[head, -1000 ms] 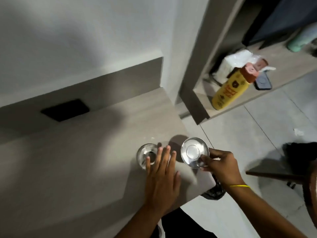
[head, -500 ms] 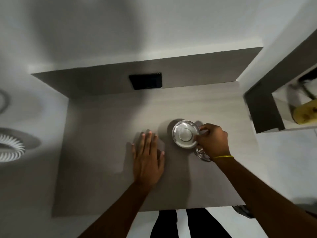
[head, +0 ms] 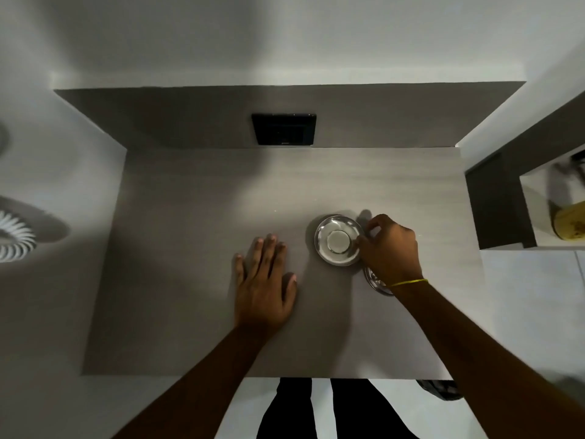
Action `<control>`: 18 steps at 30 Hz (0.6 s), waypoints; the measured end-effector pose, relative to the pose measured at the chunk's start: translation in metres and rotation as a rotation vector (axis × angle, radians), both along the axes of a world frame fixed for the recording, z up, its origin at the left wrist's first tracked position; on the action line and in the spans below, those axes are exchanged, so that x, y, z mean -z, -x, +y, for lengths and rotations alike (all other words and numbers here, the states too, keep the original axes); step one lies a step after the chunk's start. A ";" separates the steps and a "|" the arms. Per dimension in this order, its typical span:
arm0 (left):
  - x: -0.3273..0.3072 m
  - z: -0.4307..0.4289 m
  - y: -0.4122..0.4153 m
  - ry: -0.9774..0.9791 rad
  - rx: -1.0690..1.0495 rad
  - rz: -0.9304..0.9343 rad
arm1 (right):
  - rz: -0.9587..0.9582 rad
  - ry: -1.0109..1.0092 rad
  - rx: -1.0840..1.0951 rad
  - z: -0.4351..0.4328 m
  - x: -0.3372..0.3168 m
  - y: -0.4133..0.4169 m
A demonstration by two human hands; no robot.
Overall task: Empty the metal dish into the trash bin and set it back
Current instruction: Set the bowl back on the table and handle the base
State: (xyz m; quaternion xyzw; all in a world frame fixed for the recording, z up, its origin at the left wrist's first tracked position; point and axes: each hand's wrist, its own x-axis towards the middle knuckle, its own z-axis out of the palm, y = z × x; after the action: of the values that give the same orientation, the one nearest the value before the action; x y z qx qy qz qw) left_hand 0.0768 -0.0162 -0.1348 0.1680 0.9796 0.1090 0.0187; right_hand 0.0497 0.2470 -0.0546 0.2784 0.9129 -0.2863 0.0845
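A round shiny metal dish rests on the grey table, right of centre, and looks empty inside. My right hand pinches its right rim with fingertips. A second metal piece peeks out from under that wrist, mostly hidden. My left hand lies flat on the tabletop, fingers spread, a hand's width left of the dish. Only a dark corner of the trash bin shows below the table's front right corner.
A black wall socket sits on the back panel above the table. A side shelf at the right holds a yellow bottle. A white ribbed object is at the far left. My legs stand at the front edge.
My right hand carried the dish from the table's edge back over the tabletop and lowered it onto the surface. The view swung from the floor to straight above the table. My left hand stayed flat.
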 end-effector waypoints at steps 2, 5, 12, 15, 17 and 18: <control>0.000 0.001 0.000 0.003 0.000 0.002 | 0.033 -0.059 -0.049 0.009 -0.006 -0.011; -0.001 0.001 -0.001 0.015 -0.005 0.010 | -0.087 -0.185 -0.181 0.016 -0.012 -0.040; -0.003 0.001 -0.002 0.005 -0.006 0.017 | -0.234 -0.203 -0.355 0.005 -0.016 -0.069; -0.002 0.001 -0.002 -0.005 -0.006 0.026 | -0.241 -0.241 -0.391 0.001 -0.019 -0.070; -0.002 0.001 -0.002 -0.009 -0.003 0.028 | -0.256 -0.236 -0.389 0.002 -0.022 -0.068; -0.002 0.001 -0.002 -0.007 0.000 0.030 | -0.261 -0.213 -0.377 0.003 -0.025 -0.066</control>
State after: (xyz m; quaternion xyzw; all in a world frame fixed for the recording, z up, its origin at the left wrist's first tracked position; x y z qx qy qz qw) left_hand 0.0788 -0.0152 -0.1331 0.1695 0.9794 0.1100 0.0035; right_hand 0.1157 0.2502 -0.0300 0.1453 0.9551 -0.1292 0.2234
